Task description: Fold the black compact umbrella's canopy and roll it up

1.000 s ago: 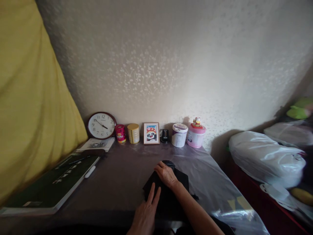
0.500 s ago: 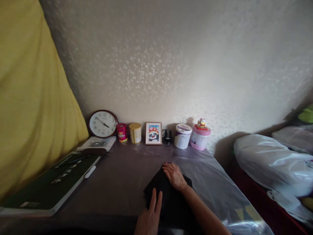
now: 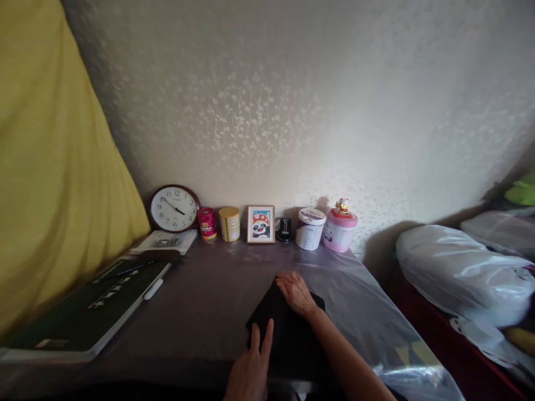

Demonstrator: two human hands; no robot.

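In the head view, the left hand [image 3: 249, 372], two fingers spread, is pressing the folded black fabric [image 3: 287, 329] on the grey plastic-covered table [image 3: 209, 301], seemingly steadying it; the right hand [image 3: 295, 292], loosely curled, is covering its far edge, apparently flattening it.

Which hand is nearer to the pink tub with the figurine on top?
Right. The right hand is on the far end of the black cloth, short of the pink tub; the left hand is farther left and closer to the person.
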